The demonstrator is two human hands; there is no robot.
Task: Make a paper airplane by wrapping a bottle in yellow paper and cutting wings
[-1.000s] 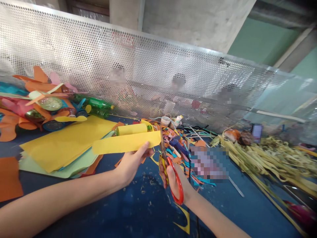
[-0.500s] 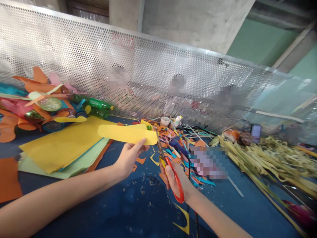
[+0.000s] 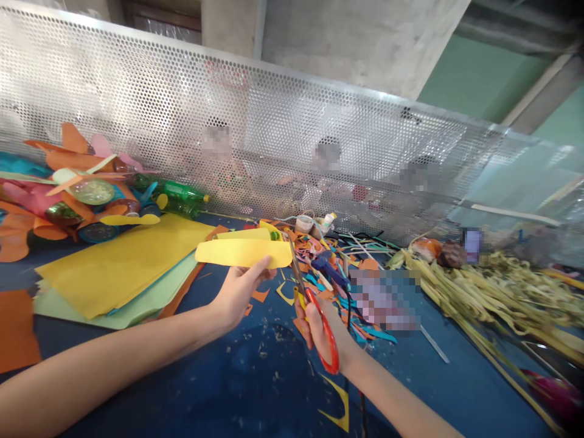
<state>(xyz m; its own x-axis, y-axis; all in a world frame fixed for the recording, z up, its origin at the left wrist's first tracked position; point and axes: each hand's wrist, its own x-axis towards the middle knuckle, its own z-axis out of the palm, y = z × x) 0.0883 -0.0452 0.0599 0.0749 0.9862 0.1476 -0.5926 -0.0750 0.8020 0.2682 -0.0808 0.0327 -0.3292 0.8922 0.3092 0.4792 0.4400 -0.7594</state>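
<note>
My left hand (image 3: pixel 239 291) pinches a long yellow paper strip (image 3: pixel 241 252) by its lower edge and holds it level above the blue table (image 3: pixel 255 377). My right hand (image 3: pixel 322 331) grips red-handled scissors (image 3: pixel 314 310), fingers through the loops. The blades point up and away and meet the strip's right end. Coloured paper offcuts (image 3: pixel 319 255) lie on the table just beyond the scissors.
A stack of yellow, green and orange paper sheets (image 3: pixel 114 267) lies at left. Behind it are green plastic bottles (image 3: pixel 182 198) and paper craft pieces (image 3: pixel 68 188). Dried plant strips (image 3: pixel 493 292) cover the right. A perforated metal screen (image 3: pixel 274 134) stands along the far edge, with people behind it.
The yellow strip has turned in my left hand and looks shorter and rounder at its left end. The scissors have stayed at its right end and both hands have barely shifted.
</note>
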